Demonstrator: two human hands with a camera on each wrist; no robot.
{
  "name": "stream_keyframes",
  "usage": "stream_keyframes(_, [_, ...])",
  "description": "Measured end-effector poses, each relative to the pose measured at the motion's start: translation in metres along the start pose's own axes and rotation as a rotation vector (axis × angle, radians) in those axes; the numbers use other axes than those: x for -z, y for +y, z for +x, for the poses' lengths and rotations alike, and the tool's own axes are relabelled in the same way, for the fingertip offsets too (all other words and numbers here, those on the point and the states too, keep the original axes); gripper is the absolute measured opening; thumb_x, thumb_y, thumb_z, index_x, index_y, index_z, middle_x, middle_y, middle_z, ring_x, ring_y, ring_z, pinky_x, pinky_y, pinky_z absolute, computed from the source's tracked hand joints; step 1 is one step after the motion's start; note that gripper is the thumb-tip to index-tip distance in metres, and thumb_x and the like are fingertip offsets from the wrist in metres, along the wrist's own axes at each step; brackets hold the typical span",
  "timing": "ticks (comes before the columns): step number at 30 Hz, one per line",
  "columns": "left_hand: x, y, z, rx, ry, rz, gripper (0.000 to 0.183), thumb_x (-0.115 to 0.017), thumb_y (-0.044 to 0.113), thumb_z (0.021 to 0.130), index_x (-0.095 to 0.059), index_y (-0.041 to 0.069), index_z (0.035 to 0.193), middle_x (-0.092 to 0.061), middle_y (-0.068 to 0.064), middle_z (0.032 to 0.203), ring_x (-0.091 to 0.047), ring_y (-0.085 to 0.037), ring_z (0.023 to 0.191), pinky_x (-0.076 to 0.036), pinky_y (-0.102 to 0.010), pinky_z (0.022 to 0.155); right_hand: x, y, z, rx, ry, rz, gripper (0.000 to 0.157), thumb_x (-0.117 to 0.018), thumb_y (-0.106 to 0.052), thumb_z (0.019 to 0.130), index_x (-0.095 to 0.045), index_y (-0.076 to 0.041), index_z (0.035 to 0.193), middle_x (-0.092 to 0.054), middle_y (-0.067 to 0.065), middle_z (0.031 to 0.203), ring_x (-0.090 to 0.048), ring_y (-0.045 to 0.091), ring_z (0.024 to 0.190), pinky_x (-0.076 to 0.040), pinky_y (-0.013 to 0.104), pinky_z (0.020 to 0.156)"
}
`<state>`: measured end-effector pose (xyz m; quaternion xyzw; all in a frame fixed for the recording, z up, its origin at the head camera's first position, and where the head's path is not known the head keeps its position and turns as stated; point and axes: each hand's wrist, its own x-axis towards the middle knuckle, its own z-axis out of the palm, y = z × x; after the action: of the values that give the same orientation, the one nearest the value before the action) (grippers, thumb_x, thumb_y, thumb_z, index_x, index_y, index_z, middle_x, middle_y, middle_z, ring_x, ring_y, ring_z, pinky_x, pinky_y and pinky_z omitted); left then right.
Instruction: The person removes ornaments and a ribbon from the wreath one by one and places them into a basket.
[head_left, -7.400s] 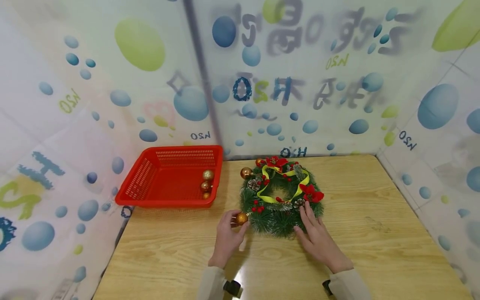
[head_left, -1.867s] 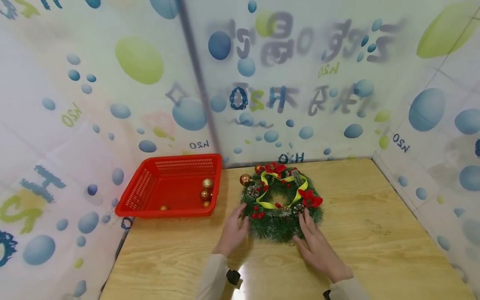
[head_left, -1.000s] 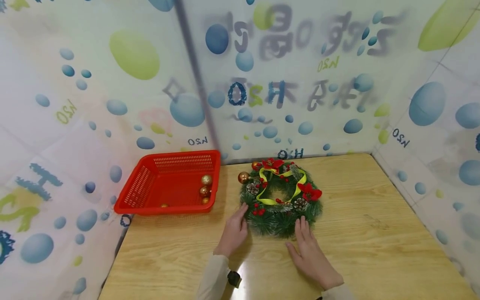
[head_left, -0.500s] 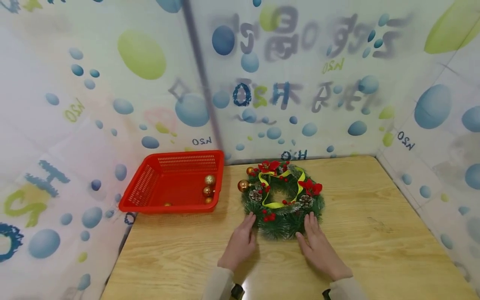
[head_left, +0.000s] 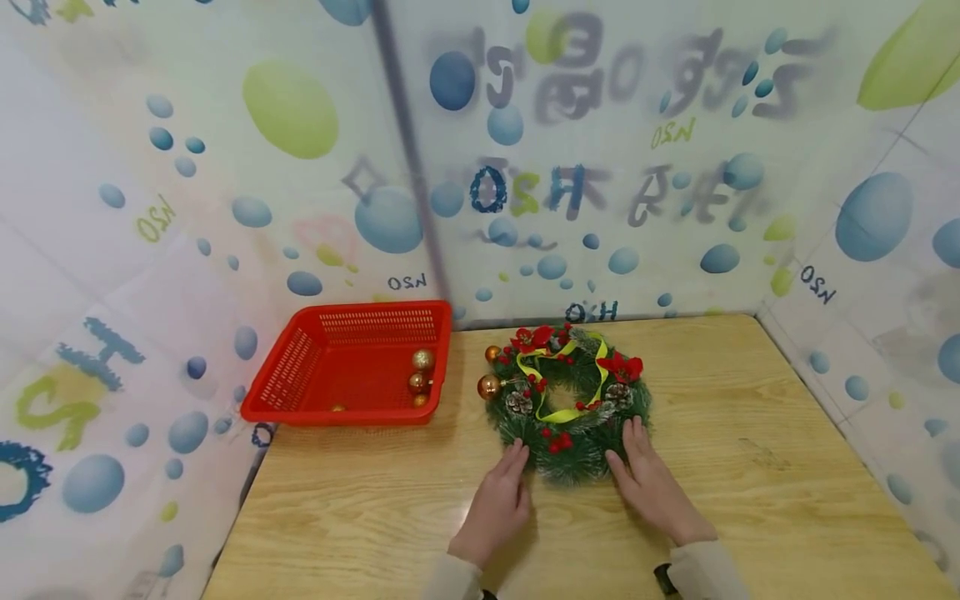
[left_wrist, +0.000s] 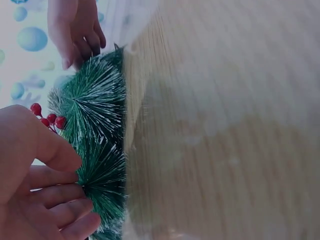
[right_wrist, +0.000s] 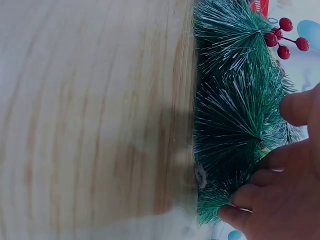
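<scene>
A green Christmas wreath (head_left: 573, 462) lies on the table, dressed with red poinsettias, pine cones, red berries and a yellow-green ribbon (head_left: 558, 416). On its left side are a shiny copper bauble (head_left: 489, 386) and a smaller orange-gold bauble (head_left: 492, 353). My left hand (head_left: 493, 507) touches the wreath's front left edge, its fingers fairly straight in the head view. At the front right edge, my right hand (head_left: 660, 487) rests against the needles with relaxed fingers. Both wrist views show fingertips against the outer greenery, some of them partly hidden by it.
A red plastic basket (head_left: 337, 417) stands left of the wreath, holding several gold and copper baubles (head_left: 423, 359). The wooden table (head_left: 765, 500) meets patterned wall sheets at the back and sides.
An orange-gold bauble left my left hand; one more now lies in the basket. Over the last second the wreath has turned counterclockwise, its front berries shifting right, both hands at its edge.
</scene>
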<state>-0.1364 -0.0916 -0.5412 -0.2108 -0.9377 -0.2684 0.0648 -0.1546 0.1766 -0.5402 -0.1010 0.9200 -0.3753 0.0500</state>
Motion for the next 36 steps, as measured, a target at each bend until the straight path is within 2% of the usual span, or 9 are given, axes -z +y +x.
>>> stream_keyframes(15, [0.0, 0.023, -0.01, -0.048, 0.006, 0.018, 0.052, -0.061, -0.002, 0.087, -0.054, -0.012, 0.138, -0.052, -0.029, 0.145, -0.055, -0.042, 0.132, -0.052, -0.048, 0.106, 0.008, 0.008, 0.008, -0.009, 0.002, 0.012, 0.066, -0.029, -0.032, 0.113, -0.009, 0.015, 0.155, 0.005, 0.034, 0.164, -0.003, 0.054, 0.151, -0.015, 0.071, 0.119])
stream_keyframes(29, [-0.007, 0.029, -0.012, -0.094, 0.018, 0.04, 0.05, -0.063, 0.002, 0.089, -0.055, -0.011, 0.136, -0.054, -0.029, 0.144, -0.057, -0.042, 0.13, -0.054, -0.047, 0.104, 0.017, 0.013, 0.013, 0.005, 0.007, 0.023, 0.065, -0.031, -0.028, 0.112, -0.009, 0.017, 0.154, 0.005, 0.036, 0.163, -0.004, 0.056, 0.15, -0.015, 0.072, 0.118])
stream_keyframes(36, [-0.007, 0.031, -0.012, -0.088, 0.008, 0.054, 0.049, -0.063, 0.002, 0.09, -0.055, -0.011, 0.136, -0.054, -0.028, 0.145, -0.058, -0.041, 0.13, -0.055, -0.046, 0.103, 0.016, 0.017, 0.016, 0.011, 0.007, 0.023, 0.065, -0.031, -0.028, 0.112, -0.009, 0.017, 0.154, 0.005, 0.036, 0.163, -0.004, 0.056, 0.15, -0.015, 0.072, 0.118])
